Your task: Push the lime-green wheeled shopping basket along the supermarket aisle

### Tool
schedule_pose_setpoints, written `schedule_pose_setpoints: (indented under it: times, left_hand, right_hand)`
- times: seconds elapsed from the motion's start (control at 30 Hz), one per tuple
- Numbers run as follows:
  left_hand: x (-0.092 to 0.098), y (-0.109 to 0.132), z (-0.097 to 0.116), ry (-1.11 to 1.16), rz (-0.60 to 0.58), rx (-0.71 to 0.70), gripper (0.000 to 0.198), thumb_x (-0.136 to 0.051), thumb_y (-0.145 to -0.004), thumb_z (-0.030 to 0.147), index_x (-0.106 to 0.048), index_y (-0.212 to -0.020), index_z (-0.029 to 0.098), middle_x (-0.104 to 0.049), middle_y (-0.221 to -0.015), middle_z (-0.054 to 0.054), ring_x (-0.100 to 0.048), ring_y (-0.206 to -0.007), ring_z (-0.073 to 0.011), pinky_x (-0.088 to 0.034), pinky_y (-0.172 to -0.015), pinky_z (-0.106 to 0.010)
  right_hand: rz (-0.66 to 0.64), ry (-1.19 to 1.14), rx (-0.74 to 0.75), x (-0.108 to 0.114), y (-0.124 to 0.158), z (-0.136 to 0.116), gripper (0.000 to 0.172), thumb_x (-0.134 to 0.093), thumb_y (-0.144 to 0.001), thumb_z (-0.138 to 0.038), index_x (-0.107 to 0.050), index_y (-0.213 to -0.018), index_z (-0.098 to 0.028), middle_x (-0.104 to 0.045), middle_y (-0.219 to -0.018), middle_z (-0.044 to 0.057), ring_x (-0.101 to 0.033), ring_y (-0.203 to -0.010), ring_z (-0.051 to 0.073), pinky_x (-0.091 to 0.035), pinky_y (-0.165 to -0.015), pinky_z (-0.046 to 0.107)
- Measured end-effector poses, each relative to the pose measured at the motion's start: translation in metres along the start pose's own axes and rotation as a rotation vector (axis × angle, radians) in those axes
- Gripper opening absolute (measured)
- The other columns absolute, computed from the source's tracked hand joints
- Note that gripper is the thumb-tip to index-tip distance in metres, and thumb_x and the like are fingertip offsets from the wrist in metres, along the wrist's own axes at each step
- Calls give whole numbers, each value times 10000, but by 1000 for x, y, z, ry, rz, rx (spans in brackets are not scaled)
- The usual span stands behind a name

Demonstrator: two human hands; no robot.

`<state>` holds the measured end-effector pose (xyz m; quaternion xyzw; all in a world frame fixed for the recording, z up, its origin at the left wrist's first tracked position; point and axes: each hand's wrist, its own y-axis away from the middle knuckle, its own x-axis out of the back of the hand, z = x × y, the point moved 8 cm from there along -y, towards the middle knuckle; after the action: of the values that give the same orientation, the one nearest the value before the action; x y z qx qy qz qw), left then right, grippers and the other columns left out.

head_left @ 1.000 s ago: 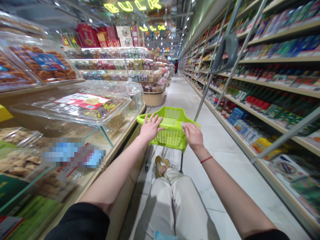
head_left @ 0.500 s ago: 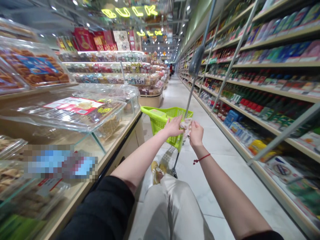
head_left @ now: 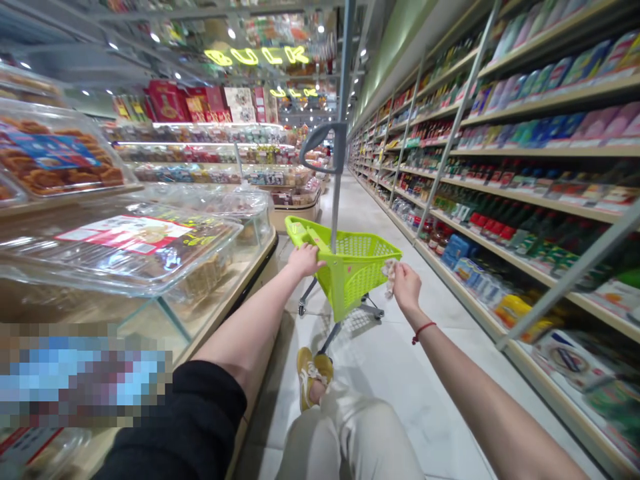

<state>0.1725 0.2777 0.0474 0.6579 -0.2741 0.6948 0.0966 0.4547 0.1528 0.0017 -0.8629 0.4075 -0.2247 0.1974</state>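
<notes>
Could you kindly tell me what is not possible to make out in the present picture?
All in the head view:
Inside bottom of the lime-green perforated plastic cart basket: hidden by its near wall.
Part of the crumpled whitish wad: covered by the bare right hand.
Things under the bluish pixelated patch: blurred out.
Lettering on the small multicoloured packages, right side: too small.

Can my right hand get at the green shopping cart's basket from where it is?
Most likely yes: your right hand is right beside the basket, and nothing seems in the way except the pale crumpled wad in its fingertips.
</notes>
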Motion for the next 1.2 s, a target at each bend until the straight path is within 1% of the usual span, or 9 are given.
schedule_pose_setpoints:
  times: [0.1, 0.2, 0.27, 0.33, 0.53, 0.7, 0.83, 1.0, 1.2]
  left_hand:
    - [2, 13, -27, -13, 19, 55, 385, -503, -942, 475, -573, -1133, 147, -611, -1259, -162, -462, -1318, -292, -395, -1075, -427]
    - [0, 22, -35, -20, 54, 78, 303, -479, -967, 418, -565, -1115, 168, -611, -1262, -130, -442, -1332, -257, -372, -1102, -396]
    - [-5, 23, -35, -20, 71, 98, 277, -473, -973, 385, -554, -1120, 165, -597, -1285, -136, -423, -1353, -262, -360, -1113, -412]
    - [-9, 20, -35, -16, 77, 108, 267, -476, -973, 383, -549, -1119, 171, -586, -1299, -133, -407, -1373, -261, -356, -1118, -412]
    - [-13, 5, -66, 7, 89, 159, 235, -459, -972, 316, -543, -1123, 156, -579, -1309, -162, -319, -1442, -293, -328, -1142, -449]
    - [-10, 11, -100, 38, 97, 122, 246, -454, -962, 337, -563, -1072, 146, -594, -1261, -160, -339, -1424, -310, -329, -1158, -460]
    - [-7, 38, -112, 71, 172, 60, 303, -431, -960, 413, -565, -1062, 161, -586, -1210, -136, -334, -1416, -309, -296, -1186, -487]
    - [1, 80, -117, 146, 232, 40, 311, -397, -963, 418, -561, -1020, 160, -578, -1157, -145, -343, -1404, -316, -291, -1195, -501]
    - [15, 137, -112, 161, 260, 53, 349, -407, -961, 455, -536, -1099, 161, -539, -1241, -146, -261, -1456, -331, -288, -1198, -516]
  right_hand:
    - [-64, -11, 148, -39, 6, -21, 647, -314, -928, -624, -719, -957, -121, -741, -896, 152, -657, -790, 255, -483, -774, 381]
    - [-154, -38, 294, -87, 20, -41, 585, -325, -963, -574, -715, -977, -139, -741, -982, 151, -668, -897, 244, -498, -859, 389]
    - [-200, -45, 332, -110, 28, -42, 541, -358, -963, -563, -718, -984, -160, -737, -1056, 140, -662, -992, 234, -491, -935, 391]
    - [-216, -34, 338, -120, 28, -31, 533, -366, -961, -564, -721, -993, -168, -727, -1115, 141, -643, -1088, 239, -467, -1008, 412]
    - [-208, 65, 284, -105, -6, 25, 552, -351, -970, -536, -734, -996, -139, -707, -1168, 194, -601, -1208, 290, -411, -1090, 491]
    - [-311, 142, 303, -115, -12, 41, 420, -431, -957, -451, -748, -995, -178, -721, -1172, 144, -617, -1200, 273, -434, -1082, 466]
    - [-390, 190, 308, -127, 2, 45, 370, -450, -946, -379, -751, -1014, -175, -717, -1187, 141, -637, -1168, 275, -449, -1061, 460]
    - [-454, 247, 307, -127, 27, 50, 339, -466, -938, -353, -760, -966, -186, -758, -1064, 122, -700, -984, 256, -518, -946, 408]
    - [-359, 241, 365, -105, 72, 42, 360, -439, -955, -353, -745, -985, -166, -756, -1045, 133, -690, -977, 246, -514, -959, 404]
